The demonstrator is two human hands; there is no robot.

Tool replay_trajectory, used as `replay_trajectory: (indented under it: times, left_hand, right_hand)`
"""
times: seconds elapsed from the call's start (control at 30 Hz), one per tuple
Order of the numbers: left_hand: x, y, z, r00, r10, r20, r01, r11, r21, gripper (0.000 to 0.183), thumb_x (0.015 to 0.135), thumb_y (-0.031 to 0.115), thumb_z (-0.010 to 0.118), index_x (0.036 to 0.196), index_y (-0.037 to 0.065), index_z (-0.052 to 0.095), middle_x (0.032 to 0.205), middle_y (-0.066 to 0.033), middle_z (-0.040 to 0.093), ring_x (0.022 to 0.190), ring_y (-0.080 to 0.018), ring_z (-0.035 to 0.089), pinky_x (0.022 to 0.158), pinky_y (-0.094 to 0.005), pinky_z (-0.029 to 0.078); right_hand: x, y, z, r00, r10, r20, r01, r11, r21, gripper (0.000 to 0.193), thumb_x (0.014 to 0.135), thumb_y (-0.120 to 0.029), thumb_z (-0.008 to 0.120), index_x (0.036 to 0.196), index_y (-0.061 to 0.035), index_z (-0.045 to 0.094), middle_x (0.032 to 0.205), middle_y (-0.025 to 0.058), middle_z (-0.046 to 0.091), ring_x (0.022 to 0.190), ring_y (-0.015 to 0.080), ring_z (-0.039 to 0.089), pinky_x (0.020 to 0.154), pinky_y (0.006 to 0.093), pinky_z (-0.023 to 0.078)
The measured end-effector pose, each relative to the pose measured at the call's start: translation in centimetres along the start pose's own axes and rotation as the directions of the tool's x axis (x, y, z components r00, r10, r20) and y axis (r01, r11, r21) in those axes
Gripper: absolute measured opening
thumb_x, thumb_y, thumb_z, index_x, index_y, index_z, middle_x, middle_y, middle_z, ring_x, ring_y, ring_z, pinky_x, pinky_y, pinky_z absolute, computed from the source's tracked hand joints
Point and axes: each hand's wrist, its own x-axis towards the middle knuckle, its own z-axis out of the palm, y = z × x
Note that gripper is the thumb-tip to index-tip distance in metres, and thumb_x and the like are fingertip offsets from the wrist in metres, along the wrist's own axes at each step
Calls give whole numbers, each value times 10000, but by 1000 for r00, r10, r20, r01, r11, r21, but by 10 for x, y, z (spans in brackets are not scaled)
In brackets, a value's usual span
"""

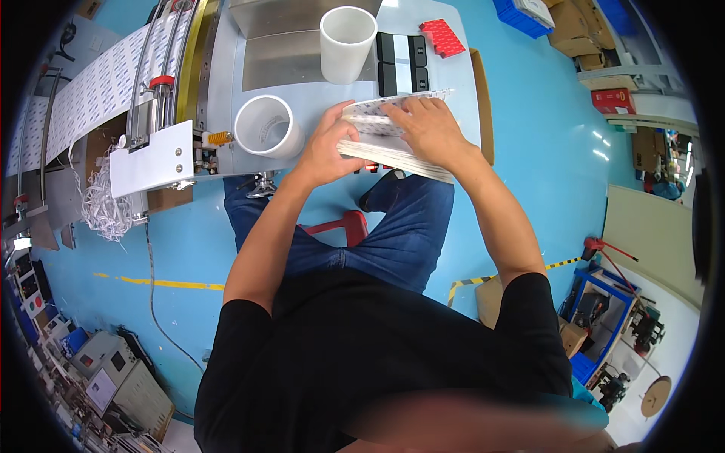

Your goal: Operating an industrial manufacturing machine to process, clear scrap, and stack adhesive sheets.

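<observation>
A stack of white printed sheets (400, 159) is held between my two hands over the front edge of the worktable. My left hand (329, 149) pinches its left end, thumb and fingers curled round it. My right hand (434, 130) lies across the right part, fingers bent over the upper sheets, which stand parted from the thicker lower layers. Just left of my left hand stands a white cylinder cup (249, 128). Beyond my hands are a taller white cylinder cup (347, 68), several black parts (387, 79) laid side by side, and a red printed piece (442, 38).
On the left, a machine with rollers carries a printed white web (98, 83); its white plate (153, 160) juts towards me. Tangled paper strips (107, 208) hang below. A cardboard panel (481, 106) edges the grey table (302, 90) on the right. A red stool (353, 226) shows between my legs.
</observation>
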Motion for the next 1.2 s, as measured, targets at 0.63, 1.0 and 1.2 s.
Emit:
replay_trajectory:
  times: [0.63, 1.0, 1.2]
  left_hand:
    - [9, 0, 17, 962, -140, -234, 148, 989, 15, 548, 650, 135, 831, 1099, 69, 523, 1173, -157, 578, 1114, -322, 554, 930, -414, 450]
    - [51, 44, 16, 971, -53, 234, -145, 647, 749, 469, 636, 190, 819, 1034, 64, 607, 966, -142, 624, 981, -297, 603, 997, -472, 369]
    - [48, 59, 11, 950, -114, 290, -146, 659, 738, 546, 637, 195, 819, 1107, 73, 569, 947, -121, 600, 950, -315, 592, 1002, -487, 379]
  right_hand:
    - [-29, 8, -12, 997, 32, 68, -42, 990, 137, 804, 729, -291, 779, 1419, -133, 398, 1259, 174, 534, 1187, 329, 497, 1038, 460, 346]
    - [-24, 10, 3, 963, 191, 189, -228, 954, 195, 705, 678, -158, 798, 1315, -149, 497, 1101, 106, 589, 1060, 290, 560, 959, 459, 397]
    - [-29, 10, -8, 984, 175, 20, -176, 972, 156, 730, 674, -186, 812, 1324, -134, 486, 1140, 104, 580, 1101, 297, 546, 965, 473, 402]
